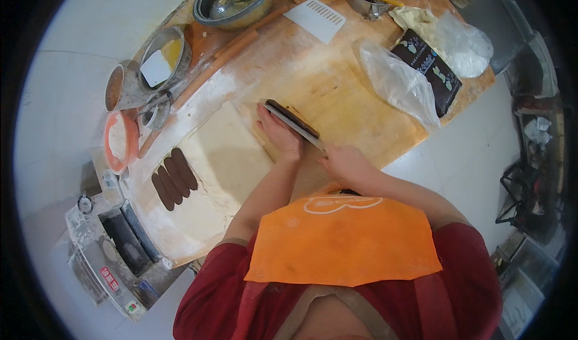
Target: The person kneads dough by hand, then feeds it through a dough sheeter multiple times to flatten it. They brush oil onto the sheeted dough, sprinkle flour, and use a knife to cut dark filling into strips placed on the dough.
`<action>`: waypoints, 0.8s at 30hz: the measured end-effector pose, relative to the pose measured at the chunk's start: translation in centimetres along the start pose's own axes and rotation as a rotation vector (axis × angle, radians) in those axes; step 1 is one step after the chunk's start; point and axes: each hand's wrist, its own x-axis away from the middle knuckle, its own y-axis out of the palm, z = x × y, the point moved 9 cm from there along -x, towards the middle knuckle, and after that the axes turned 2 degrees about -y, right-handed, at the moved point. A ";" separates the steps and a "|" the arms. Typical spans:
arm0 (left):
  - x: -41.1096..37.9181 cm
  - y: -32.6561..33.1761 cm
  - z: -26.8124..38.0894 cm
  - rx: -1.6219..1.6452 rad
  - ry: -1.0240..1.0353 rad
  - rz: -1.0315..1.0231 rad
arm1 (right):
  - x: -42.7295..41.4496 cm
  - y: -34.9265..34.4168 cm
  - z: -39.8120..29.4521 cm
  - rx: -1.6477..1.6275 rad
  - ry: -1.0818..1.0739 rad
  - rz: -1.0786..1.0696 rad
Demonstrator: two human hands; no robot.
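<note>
My right hand (347, 164) grips the near end of a long flat metal blade (295, 127), likely a knife; its handle is hidden in the fist. My left hand (281, 134) lies along the blade's left side, fingers stretched toward the far end and thumb apart. Against the other side of the blade is a narrow strip of dark paste (293, 118), on the wooden work board (325, 82). To the left, a wide pale dough sheet (226, 146) covers part of the board. Several dark brown paste strips (176, 177) lie side by side on its left part.
A rolling pin (212, 69) lies beyond the dough. Metal bowls (183, 64), a pink flour bowl (122, 141) and a large pot (235, 22) line the far edge. A white slotted scraper (316, 19), dark printed packet (426, 71) and plastic bag (397, 82) lie farther right.
</note>
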 end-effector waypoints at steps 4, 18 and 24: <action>0.3 0.4 -1.2 -0.033 0.004 0.044 | -0.6 0.9 1.0 0.004 0.068 -0.017; -8.4 1.7 0.2 -0.258 0.222 -0.796 | 11.3 -0.2 8.6 -0.322 0.231 -0.085; -8.5 -9.0 2.9 0.022 0.223 -0.450 | 11.4 -2.6 7.7 -0.525 0.350 0.113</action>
